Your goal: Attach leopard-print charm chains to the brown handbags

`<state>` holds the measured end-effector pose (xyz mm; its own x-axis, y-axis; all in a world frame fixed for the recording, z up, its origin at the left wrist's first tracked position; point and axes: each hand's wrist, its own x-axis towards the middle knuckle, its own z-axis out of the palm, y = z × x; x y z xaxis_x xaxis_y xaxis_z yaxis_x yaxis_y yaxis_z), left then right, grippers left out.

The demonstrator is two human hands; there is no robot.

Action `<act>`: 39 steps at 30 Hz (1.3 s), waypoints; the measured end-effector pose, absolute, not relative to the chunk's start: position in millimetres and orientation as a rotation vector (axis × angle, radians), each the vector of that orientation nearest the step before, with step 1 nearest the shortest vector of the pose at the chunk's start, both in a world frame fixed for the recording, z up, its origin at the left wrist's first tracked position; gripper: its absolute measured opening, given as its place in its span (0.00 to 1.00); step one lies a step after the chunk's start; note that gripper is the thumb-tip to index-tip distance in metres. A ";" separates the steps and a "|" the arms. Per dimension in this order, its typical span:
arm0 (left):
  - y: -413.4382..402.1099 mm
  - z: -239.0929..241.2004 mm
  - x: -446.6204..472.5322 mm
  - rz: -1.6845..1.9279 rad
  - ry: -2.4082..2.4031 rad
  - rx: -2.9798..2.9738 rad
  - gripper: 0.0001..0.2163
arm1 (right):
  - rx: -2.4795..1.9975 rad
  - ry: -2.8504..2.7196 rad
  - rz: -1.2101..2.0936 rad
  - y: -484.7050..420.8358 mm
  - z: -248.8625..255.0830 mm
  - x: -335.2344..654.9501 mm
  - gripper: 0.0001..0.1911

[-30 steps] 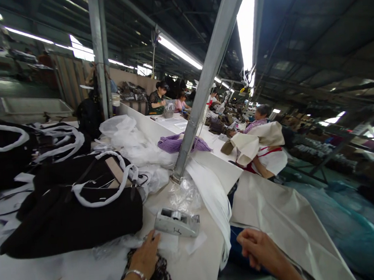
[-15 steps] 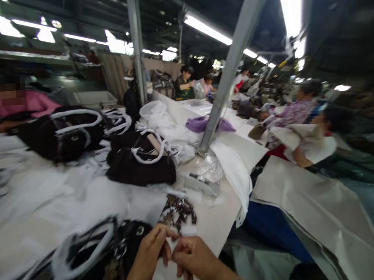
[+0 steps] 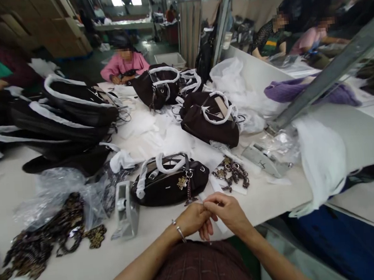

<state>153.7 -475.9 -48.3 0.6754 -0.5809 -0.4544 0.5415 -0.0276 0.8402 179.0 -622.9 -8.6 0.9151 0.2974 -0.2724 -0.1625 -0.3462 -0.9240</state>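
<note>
My left hand (image 3: 193,219) and my right hand (image 3: 230,212) meet over the near edge of the table, their fingertips pressed together. Whatever is pinched between them is too small or hidden to make out. Just beyond my left hand lies a dark brown handbag (image 3: 159,193) with white-wrapped handles. A gold-coloured charm (image 3: 182,183) and a braided tassel hang from its front. Past my right hand is a small pile of braided bag charms (image 3: 233,175) with metal rings. A white paper strip (image 3: 220,224) lies beneath my hands.
Tape dispensers stand at left (image 3: 128,211) and right (image 3: 262,157). A larger charm heap (image 3: 48,237) lies near left, by stacked bags (image 3: 71,110). More handbags (image 3: 211,118) are farther back. A slanted metal post (image 3: 324,75) rises at right. A co-worker in pink (image 3: 124,65) sits across.
My view has swung left and downward, bringing the near handbag, left charm heap and stacked bags into sight. My hands stay together, fingertips still meeting.
</note>
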 end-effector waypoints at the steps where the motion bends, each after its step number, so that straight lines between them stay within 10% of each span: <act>1: -476.0 -50.0 153.8 -0.908 -0.050 1.330 0.27 | -1.865 -0.110 0.478 -621.2 -9.9 179.1 0.11; 7: -467.9 -53.3 163.6 -0.929 -0.102 1.405 0.21 | -1.814 -0.033 0.496 -624.5 -19.4 188.8 0.12; 13: -433.3 -60.9 191.4 -0.183 0.153 2.301 0.06 | -1.623 0.144 0.533 -623.5 -36.9 207.8 0.15; 39: -417.8 -107.0 216.3 -0.150 0.340 2.006 0.11 | -2.347 -0.203 0.207 -571.4 -81.4 260.3 0.09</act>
